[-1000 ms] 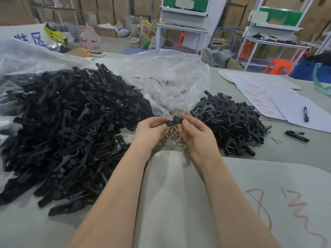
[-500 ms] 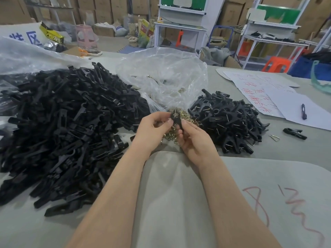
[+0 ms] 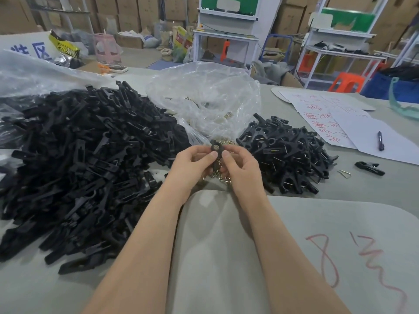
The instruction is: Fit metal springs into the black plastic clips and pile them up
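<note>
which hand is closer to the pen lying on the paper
Right. The right hand is left of the pen, with the smaller clip pile between them; the left hand sits further left, beyond the right one.

Left hand (image 3: 192, 165) and right hand (image 3: 241, 168) together, fingers (image 3: 209, 157) pinching a clip (image 3: 215, 148), forearms converging

Two forearms, left (image 3: 145, 234) and right (image 3: 278, 241), are bare from the lower edge up to the wrists (the upper arms lie out of view). The left grip (image 3: 189, 168) and right grip (image 3: 242, 171) are bare hands. On the inner side of each grip a thumbnail (image 3: 213, 155) shows, short, plain and cut close to the fingertip.
</note>
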`<state>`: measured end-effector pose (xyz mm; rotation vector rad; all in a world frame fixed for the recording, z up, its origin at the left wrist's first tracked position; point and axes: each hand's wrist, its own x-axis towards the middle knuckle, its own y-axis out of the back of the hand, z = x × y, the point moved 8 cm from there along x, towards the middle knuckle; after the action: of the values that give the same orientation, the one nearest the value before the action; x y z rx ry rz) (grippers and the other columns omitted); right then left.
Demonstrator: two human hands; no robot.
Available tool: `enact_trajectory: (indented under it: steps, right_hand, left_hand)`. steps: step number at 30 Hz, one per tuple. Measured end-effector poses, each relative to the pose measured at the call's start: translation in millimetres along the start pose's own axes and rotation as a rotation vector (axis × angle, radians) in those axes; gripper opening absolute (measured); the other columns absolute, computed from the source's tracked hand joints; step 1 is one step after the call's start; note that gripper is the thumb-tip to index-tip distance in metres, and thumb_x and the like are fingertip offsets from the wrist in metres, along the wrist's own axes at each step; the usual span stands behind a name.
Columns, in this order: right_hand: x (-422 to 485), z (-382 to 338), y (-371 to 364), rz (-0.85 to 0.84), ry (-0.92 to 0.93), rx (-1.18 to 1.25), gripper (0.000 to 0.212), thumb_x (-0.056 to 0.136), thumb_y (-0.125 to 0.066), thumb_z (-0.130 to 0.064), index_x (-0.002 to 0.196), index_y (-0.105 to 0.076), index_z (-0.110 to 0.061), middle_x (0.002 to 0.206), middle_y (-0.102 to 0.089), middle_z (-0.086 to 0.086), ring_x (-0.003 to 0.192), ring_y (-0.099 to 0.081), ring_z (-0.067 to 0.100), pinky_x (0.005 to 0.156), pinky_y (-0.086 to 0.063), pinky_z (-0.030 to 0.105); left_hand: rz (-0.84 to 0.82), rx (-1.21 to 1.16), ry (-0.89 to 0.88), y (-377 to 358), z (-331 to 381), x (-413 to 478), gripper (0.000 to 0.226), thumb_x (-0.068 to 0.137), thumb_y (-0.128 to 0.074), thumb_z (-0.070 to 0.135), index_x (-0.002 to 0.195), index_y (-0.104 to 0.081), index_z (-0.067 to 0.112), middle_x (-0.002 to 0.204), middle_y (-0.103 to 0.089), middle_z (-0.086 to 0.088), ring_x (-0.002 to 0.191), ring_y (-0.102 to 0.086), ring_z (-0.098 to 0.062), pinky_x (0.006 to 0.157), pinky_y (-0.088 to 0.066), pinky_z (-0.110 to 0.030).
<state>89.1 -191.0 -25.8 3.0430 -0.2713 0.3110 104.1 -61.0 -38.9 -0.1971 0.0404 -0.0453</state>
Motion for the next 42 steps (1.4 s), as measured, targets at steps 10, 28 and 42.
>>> enact_trajectory:
  steps: [10, 28, 42]
  right_hand:
    - [-3.0, 11.1, -17.9, -0.161, -0.26, 0.417, 0.024, 0.097, -0.053, -0.02, 0.103, -0.068, -0.002, 0.075, -0.064, 0.008, 0.062, -0.054, 0.012, 0.059, -0.047, 0.018]
    - [-19.5, -21.8, -73.2, -0.276, 0.289, -1.234, 0.021, 0.089, -0.046, -0.002, 0.107, -0.056, -0.002, 0.111, -0.057, 0.016, 0.104, -0.056, 0.033, 0.071, -0.034, 0.033]
    - [-18.2, -22.9, -73.3, -0.467, 0.139, -1.403, 0.037, 0.091, -0.047, -0.003, 0.127, -0.045, 0.001, 0.125, -0.055, 0.015, 0.115, -0.056, 0.033, 0.086, -0.046, 0.037]
  left_hand:
    - [-0.223, 0.035, -0.02, -5.0, 16.7, -11.4, 0.014, 0.088, -0.063, 0.01, 0.1, -0.07, 0.013, 0.07, -0.065, 0.0, 0.068, -0.062, -0.009, 0.072, -0.055, -0.02]
    - [0.252, -0.862, 0.212, 22.4, 4.9, -12.7, 0.014, 0.085, -0.069, 0.018, 0.088, -0.064, 0.005, 0.084, -0.061, -0.004, 0.072, -0.059, -0.006, 0.075, -0.054, -0.02]
    - [0.268, -0.863, 0.247, 10.9, -5.2, -10.3, 0.014, 0.088, -0.066, 0.014, 0.091, -0.061, 0.001, 0.084, -0.06, -0.008, 0.072, -0.062, -0.009, 0.066, -0.058, -0.02]
